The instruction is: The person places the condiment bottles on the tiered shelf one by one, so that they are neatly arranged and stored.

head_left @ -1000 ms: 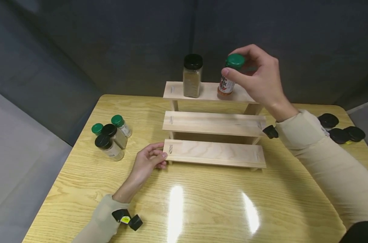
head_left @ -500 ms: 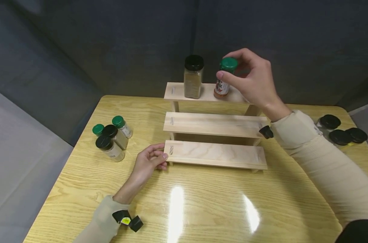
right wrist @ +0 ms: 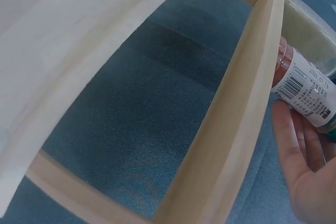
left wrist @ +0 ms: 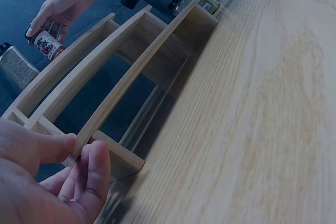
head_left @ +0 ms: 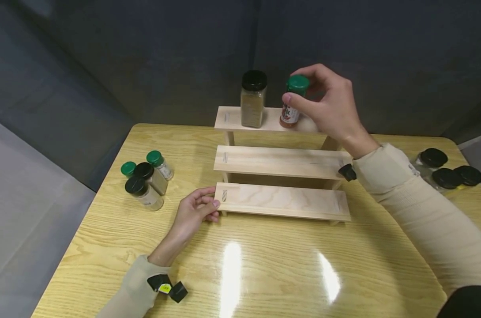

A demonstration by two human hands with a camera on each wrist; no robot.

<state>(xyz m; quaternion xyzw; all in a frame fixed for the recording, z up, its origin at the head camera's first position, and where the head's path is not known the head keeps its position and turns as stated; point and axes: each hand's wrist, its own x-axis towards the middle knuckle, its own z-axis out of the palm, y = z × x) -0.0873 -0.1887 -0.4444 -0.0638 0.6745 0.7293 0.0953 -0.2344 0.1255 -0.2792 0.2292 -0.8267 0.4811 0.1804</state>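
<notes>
A green-capped spice jar (head_left: 292,102) with a red and white label was held by its cap in the right hand (head_left: 331,108), the thumb and fingers curled round the lid. Its base was set on, or just over, the top step of a three-tier wooden rack (head_left: 280,163); contact could not be made out for certain. In the left wrist view the jar (left wrist: 47,44) was seen at the far edge of the top board, with the fingers wrapped round its upper part.

Just beside it on the same step, a taller black-capped jar (head_left: 253,99) of brownish powder was stood upright.

The left hand (head_left: 193,213) was rested on the table (head_left: 264,265) at the left end of the lowest step, with the thumb on top of the board and the fingers curled under its edge, so that the end of the board was lightly gripped.

Well apart on the left of the table, a cluster of four small jars (head_left: 145,179) was grouped, two green-capped and two black-capped. At the right edge, several black-lidded jars (head_left: 447,170) were set close together.
</notes>
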